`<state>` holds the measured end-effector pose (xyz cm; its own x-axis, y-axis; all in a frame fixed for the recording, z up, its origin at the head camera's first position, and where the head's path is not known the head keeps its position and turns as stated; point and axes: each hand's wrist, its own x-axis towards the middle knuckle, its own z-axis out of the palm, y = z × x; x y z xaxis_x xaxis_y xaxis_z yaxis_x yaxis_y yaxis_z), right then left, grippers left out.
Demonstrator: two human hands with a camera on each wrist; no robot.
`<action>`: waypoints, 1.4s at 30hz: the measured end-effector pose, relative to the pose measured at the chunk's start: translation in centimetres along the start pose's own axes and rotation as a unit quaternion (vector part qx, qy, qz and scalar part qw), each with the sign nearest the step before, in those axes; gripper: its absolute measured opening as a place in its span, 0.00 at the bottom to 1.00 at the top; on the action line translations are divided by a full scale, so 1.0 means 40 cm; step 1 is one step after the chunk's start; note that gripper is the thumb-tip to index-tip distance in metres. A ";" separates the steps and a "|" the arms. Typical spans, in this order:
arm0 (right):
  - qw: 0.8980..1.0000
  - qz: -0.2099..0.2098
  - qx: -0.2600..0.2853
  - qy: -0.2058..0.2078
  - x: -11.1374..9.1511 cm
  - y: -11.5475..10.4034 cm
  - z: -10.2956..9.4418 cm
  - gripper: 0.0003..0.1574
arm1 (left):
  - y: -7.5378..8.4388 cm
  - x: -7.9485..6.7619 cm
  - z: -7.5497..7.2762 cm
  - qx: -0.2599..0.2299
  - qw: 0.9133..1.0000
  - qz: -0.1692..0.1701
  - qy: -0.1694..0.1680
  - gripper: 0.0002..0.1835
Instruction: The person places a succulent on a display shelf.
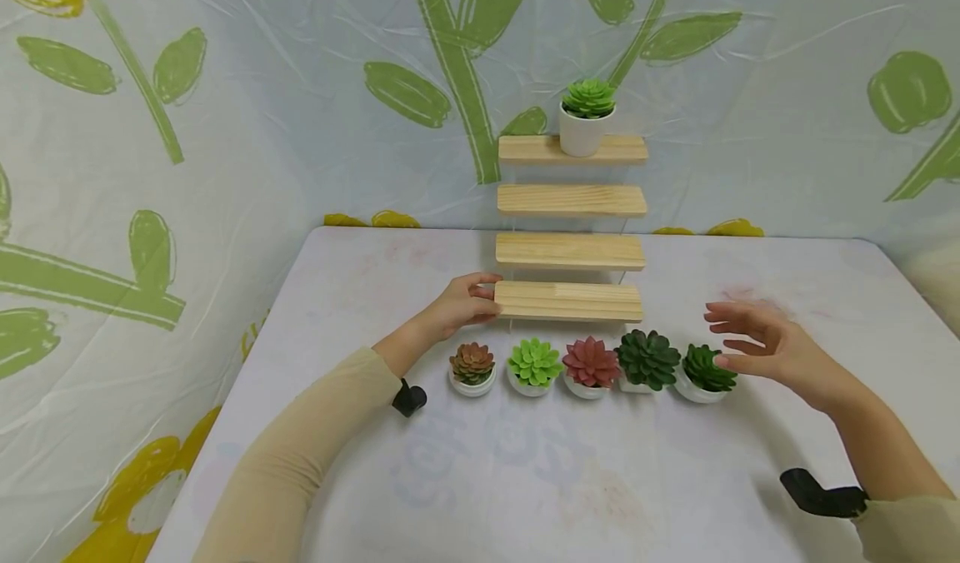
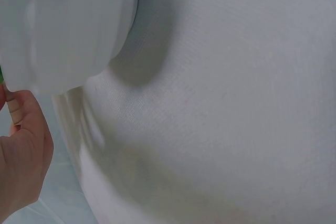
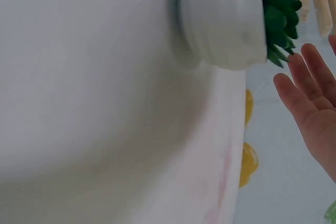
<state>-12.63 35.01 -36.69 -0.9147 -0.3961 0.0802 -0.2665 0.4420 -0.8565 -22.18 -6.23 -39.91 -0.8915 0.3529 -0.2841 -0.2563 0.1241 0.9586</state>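
My left hand point(image 1: 459, 303) grips the left end of the lowest board of a four-step wooden display shelf point(image 1: 570, 251). In the left wrist view its curled fingers sit beyond a large white pot point(image 2: 63, 30). My right hand point(image 1: 783, 355) is raised with its fingers spread and holds nothing, beside a dark green potted succulent point(image 1: 705, 369). The right wrist view has its fingertips close to the green leaves point(image 3: 281, 19) above a white pot point(image 3: 226, 22). On the top board stands a bright green succulent point(image 1: 587, 117) in a white pot.
Along the shelf's front, a row of small white pots holds a brown succulent point(image 1: 472, 367), a light green one point(image 1: 534, 365), a red one point(image 1: 591, 365) and a larger dark green one point(image 1: 648, 360). A flower-patterned sheet point(image 1: 300, 88) hangs behind the white table point(image 1: 525, 480).
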 end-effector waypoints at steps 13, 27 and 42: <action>0.998 0.023 0.025 -0.047 -0.043 0.053 0.028 0.46 | 0.002 0.000 0.000 0.003 1.000 -0.003 0.001 0.30; 0.996 0.069 -0.019 -0.048 -0.045 0.084 0.048 0.47 | 0.004 -0.003 0.001 0.002 1.000 -0.002 -0.002 0.30; 0.994 0.098 -0.008 -0.037 -0.043 0.086 0.057 0.39 | 0.006 -0.006 0.002 0.002 1.000 -0.005 0.003 0.30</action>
<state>-11.27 35.38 -40.94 -0.9250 -0.3586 -0.1254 -0.0909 0.5294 -0.8435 -22.02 -6.21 -39.60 -0.8912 0.3456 -0.2939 -0.2638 0.1323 0.9555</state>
